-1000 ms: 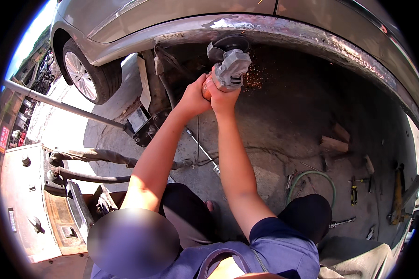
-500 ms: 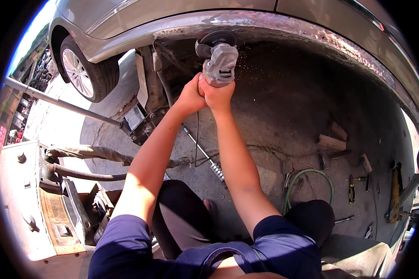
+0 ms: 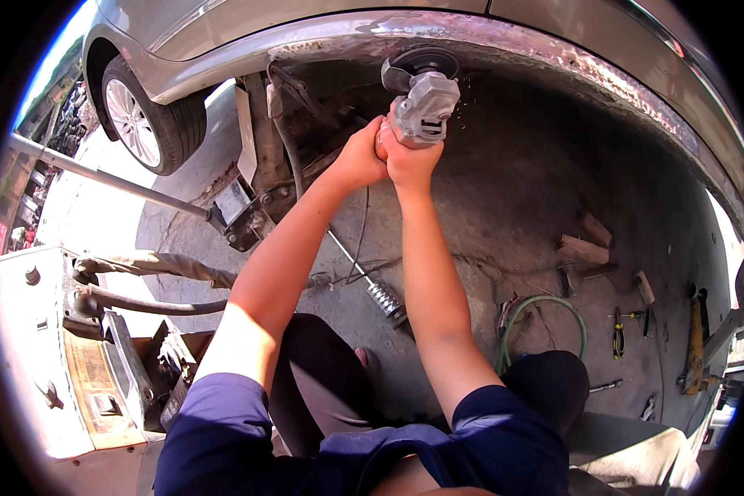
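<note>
Both my arms reach up to an angle grinder (image 3: 427, 107) with a grey body, a dark disc and a curved guard. My right hand (image 3: 413, 168) is wrapped round the rear of its body. Beside it, my left hand (image 3: 362, 157) is closed on the grinder's left side; its fingers are partly hidden. The disc is at the lower edge of a car's sill (image 3: 488, 40), where the paint is worn to bare, rough metal. A few sparks show right of the disc.
Left stand a car wheel (image 3: 132, 116), a long metal bar (image 3: 107, 176) and a machine with thick hoses (image 3: 157, 307). On the floor lie a slide hammer (image 3: 383, 298), wood blocks (image 3: 583, 249), a green hose (image 3: 546, 299), pliers (image 3: 618, 339) and a yellow tool (image 3: 696, 347).
The grinder and both hands have moved right along the sill. Fewer sparks show now. My view has shifted slightly.
</note>
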